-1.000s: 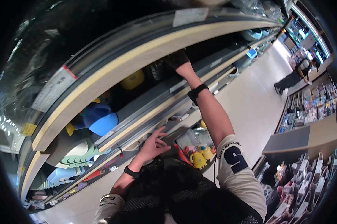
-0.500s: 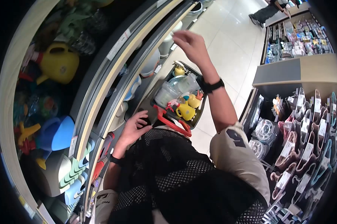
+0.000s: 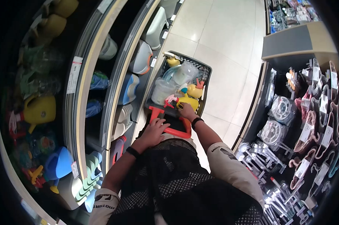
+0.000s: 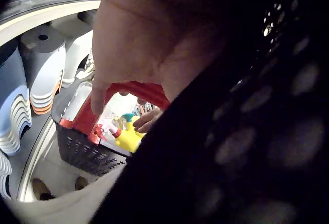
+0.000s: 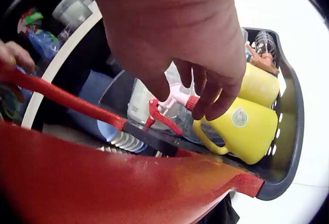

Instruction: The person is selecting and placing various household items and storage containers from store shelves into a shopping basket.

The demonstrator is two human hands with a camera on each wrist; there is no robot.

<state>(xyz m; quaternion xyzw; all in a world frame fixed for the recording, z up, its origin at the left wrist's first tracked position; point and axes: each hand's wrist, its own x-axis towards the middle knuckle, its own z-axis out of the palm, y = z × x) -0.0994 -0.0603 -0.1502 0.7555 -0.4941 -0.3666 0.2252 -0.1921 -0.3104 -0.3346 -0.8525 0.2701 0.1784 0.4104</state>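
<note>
My left hand [image 3: 154,133] is at the red handle [image 3: 177,133] of a dark shopping basket [image 3: 209,73], its fingers bent over the bar. My right hand [image 3: 188,110] hangs over the basket with fingers angled down. Its fingertips are right at the red collar of a yellow spray bottle [image 5: 252,131], which has a pink and red trigger and a looped handle. A second yellow bottle [image 3: 194,90] with an orange trigger lies beyond it. Clear plastic containers [image 3: 164,90] fill the basket's left side.
On the left, shelves [image 3: 83,67] hold blue and grey stacked tubs, a blue watering can [image 3: 60,163] and another yellow spray bottle [image 3: 42,110]. Hangers [image 3: 308,127] and metal utensils [image 3: 261,157] hang from the right-hand rack. Pale floor tiles [image 3: 222,52] run between them.
My right hand has come out of the shelf and down to the yellow spray bottle in the basket. The left hand has moved right onto the red handle. The view has turned toward the basket.
</note>
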